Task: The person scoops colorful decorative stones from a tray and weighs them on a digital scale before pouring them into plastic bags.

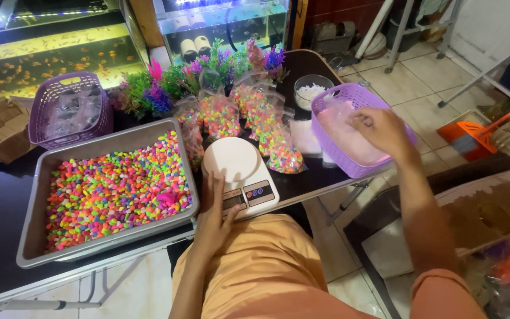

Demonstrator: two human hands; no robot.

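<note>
Progress check, going off the white scale (237, 168): nothing on its plate, filled pebble bags (261, 121) stacked behind it. Left hand (212, 218) rests flat at its front; right hand (379, 130) reaches into the purple basket (332, 147) beside it, grip unclear. Tray (36, 195) still full.

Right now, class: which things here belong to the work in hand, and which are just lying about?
In use: left hand on the kitchen scale; right hand in the purple basket; tray of coloured pebbles; filled pebble bags.

Lying about: plastic plants; orange dustpan; fish tanks.
</note>
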